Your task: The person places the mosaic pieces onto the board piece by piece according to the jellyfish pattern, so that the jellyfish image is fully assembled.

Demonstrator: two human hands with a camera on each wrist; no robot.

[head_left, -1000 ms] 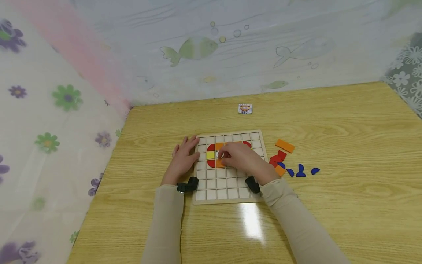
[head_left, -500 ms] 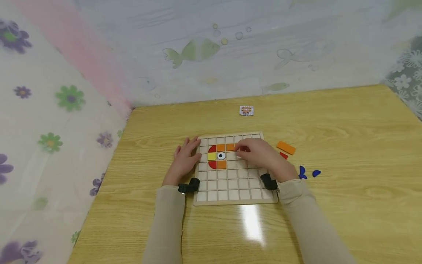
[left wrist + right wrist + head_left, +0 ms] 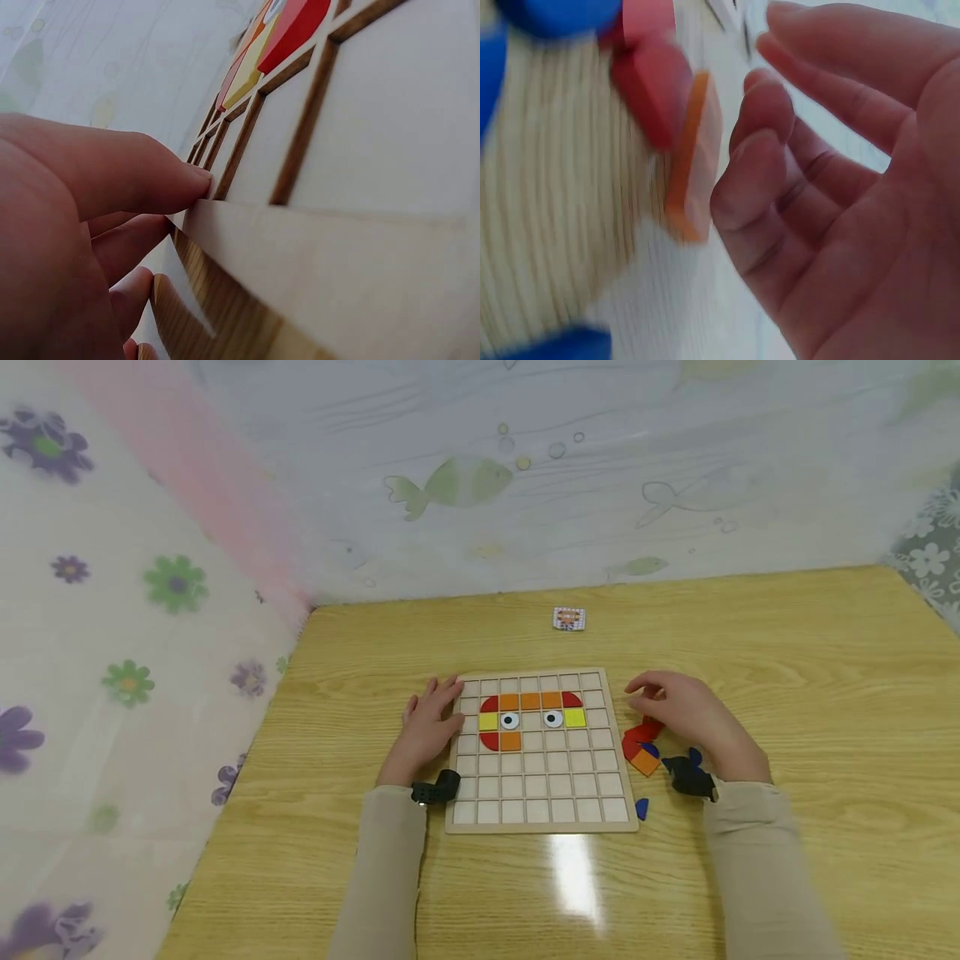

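Note:
My left hand (image 3: pixel 423 731) rests at the left rim of a wooden grid board (image 3: pixel 536 785); in the left wrist view the thumb touches the rim. On the board, red rounded tiles (image 3: pixel 491 704), orange squares (image 3: pixel 530 702), yellow squares (image 3: pixel 575 717) and two eye tiles (image 3: pixel 553 718) form part of a face-like figure. Right of the board, my right hand (image 3: pixel 686 710) hovers over loose tiles, its fingers loosely bent with nothing between them. An orange rectangular tile (image 3: pixel 694 165) lies close to its fingertips in the right wrist view.
Loose red tiles (image 3: pixel 645 729), an orange square tile (image 3: pixel 644 763) and a blue half-round tile (image 3: pixel 642 808) lie beside the board's right edge. A small pattern card (image 3: pixel 568 618) lies behind the board on the wooden table (image 3: pixel 420 643).
My right hand has moved right, off the board to the loose tiles. A second eye tile and the figure's right side now show where it was. My left hand stays at the rim.

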